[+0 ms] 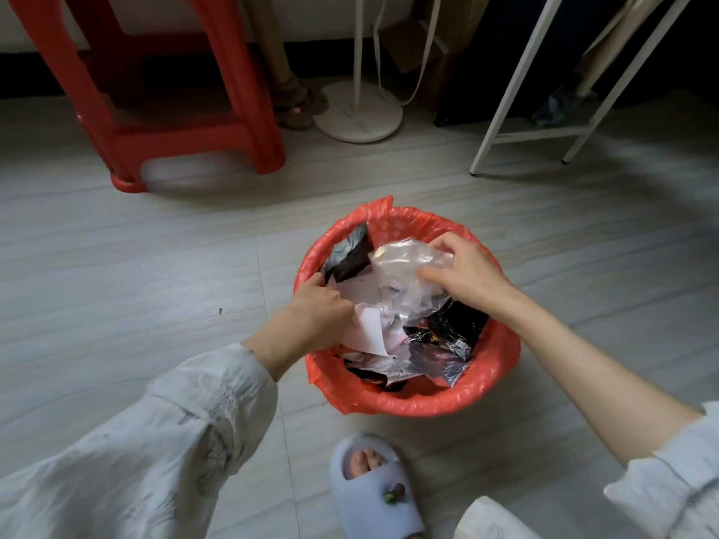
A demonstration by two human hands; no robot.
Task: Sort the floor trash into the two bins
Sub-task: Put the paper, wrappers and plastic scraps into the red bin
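Observation:
A round bin lined with a red plastic bag (420,402) stands on the floor in front of me, filled with trash. My right hand (463,272) reaches over its far right side and grips a crumpled clear plastic bag (404,262) held above the pile. My left hand (317,315) is at the bin's left rim, fingers curled down onto white and pink paper scraps (367,328). Black wrappers (348,252) lie at the back left and front right, and a silvery foil piece (439,363) lies near the front. Only one bin is in view.
A red plastic stool (186,122) stands at the back left. A white round lamp base (358,114) and a white metal frame (517,99) stand behind the bin. My foot in a pale slipper (373,488) is just in front of it. A small dark speck (220,311) lies on the floor.

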